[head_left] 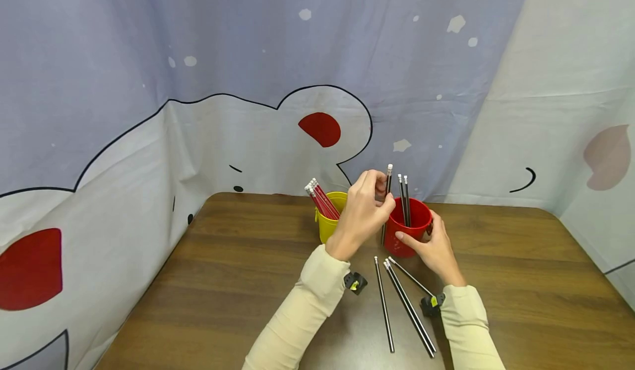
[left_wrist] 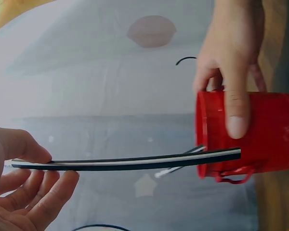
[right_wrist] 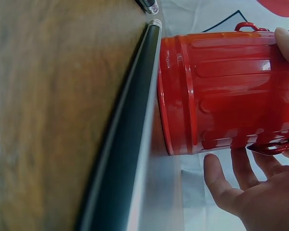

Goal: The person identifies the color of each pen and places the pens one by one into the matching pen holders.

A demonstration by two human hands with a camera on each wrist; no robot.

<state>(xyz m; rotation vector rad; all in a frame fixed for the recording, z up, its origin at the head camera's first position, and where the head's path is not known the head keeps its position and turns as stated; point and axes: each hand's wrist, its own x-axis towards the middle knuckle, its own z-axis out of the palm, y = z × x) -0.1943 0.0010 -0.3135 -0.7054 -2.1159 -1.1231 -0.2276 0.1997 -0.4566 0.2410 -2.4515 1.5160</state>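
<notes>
My left hand point(head_left: 364, 204) pinches a black pencil point(left_wrist: 135, 162) near its eraser end, between thumb and fingertips. The pencil hangs upright at the left side of a red bucket point(head_left: 399, 243); in the left wrist view its lower end overlaps the bucket's outer wall. Two black pencils point(head_left: 407, 204) with white erasers stand in the bucket. My right hand point(head_left: 439, 251) holds the bucket from the right, thumb on the front wall and fingers round the side near a small handle point(right_wrist: 272, 147). Several black pencils point(head_left: 407, 306) lie on the table in front of the bucket.
A yellow bucket point(head_left: 324, 231) with several red pencils point(head_left: 324, 200) stands left of the red one, partly behind my left hand. Both stand near the far edge of the brown wooden table point(head_left: 223, 282). A printed curtain point(head_left: 223, 44) hangs right behind the table.
</notes>
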